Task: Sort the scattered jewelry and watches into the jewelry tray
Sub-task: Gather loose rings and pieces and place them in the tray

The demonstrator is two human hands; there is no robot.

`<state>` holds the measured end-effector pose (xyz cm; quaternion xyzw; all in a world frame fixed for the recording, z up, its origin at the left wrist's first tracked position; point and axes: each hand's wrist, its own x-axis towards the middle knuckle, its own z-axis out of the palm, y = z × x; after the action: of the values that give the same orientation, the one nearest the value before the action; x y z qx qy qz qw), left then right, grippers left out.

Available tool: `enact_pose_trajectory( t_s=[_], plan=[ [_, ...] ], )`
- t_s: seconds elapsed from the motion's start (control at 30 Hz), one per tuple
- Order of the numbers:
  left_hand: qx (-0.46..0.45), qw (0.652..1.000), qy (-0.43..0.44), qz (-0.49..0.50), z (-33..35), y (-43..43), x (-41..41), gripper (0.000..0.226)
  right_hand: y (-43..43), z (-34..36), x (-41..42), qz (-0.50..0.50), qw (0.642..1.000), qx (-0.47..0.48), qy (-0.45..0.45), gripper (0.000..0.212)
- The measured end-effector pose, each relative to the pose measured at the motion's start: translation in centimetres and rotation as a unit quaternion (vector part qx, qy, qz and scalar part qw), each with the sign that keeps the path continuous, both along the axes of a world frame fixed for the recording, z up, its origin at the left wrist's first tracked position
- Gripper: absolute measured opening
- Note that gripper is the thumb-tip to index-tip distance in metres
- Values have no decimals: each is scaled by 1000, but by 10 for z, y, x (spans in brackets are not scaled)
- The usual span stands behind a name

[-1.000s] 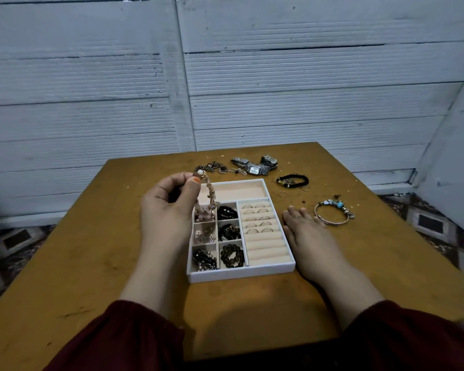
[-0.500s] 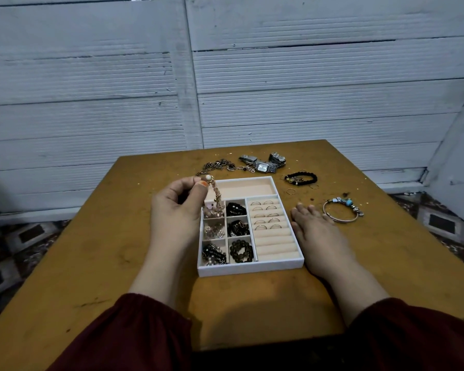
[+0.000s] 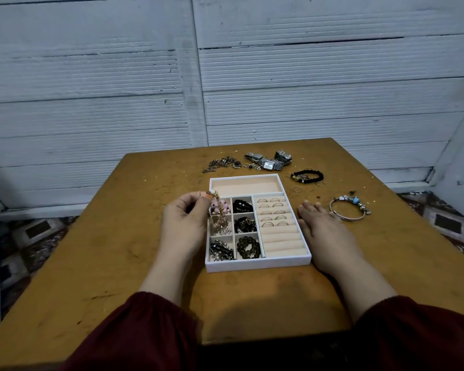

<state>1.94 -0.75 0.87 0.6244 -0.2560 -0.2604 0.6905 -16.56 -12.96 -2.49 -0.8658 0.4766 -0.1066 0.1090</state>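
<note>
A white jewelry tray point(image 3: 257, 264) lies in the middle of the wooden table. Its small left compartments hold beaded bracelets and chains, its right rolls hold several rings, and its long top compartment is bare. My left hand point(image 3: 184, 226) pinches a pink beaded gold bracelet point(image 3: 219, 207) that hangs into the top-left small compartment. Flat on the table, just right of the tray, rests my right hand point(image 3: 324, 230), holding nothing. Beyond the tray lie watches point(image 3: 269, 161), a chain pile point(image 3: 223, 164), a black bead bracelet point(image 3: 307, 175), loose rings point(image 3: 296, 189) and a charm bangle point(image 3: 350, 208).
The table point(image 3: 118, 236) ends at a white panelled wall behind the watches. Patterned floor shows past the table's left and right edges. Dark red sleeves cover both forearms at the near edge.
My left hand has lowered the pink bracelet, so more of it lies in the top-left small compartment. The right hand has stayed flat beside the tray.
</note>
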Motion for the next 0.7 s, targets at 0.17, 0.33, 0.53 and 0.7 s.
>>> enact_pose_trajectory(
  t_s=[0.17, 0.33, 0.53, 0.7],
  plan=[
    [1, 1000, 8, -13, -1, -1, 2, 12, 0, 0, 0, -2, 1000, 1, -3, 46],
    [11, 999, -1, -37, -5, -2, 4, 12, 0, 0, 0, 0, 1000, 3, -7, 46],
    [35, 995, -87, -23, -11, -4, 7, 12, 0, 0, 0, -2, 1000, 1, -7, 46],
    [58, 982, -180, -8, -17, -4, 15, 9, -1, -1, 1, -4, 1000, 0, -10, 46]
  ],
)
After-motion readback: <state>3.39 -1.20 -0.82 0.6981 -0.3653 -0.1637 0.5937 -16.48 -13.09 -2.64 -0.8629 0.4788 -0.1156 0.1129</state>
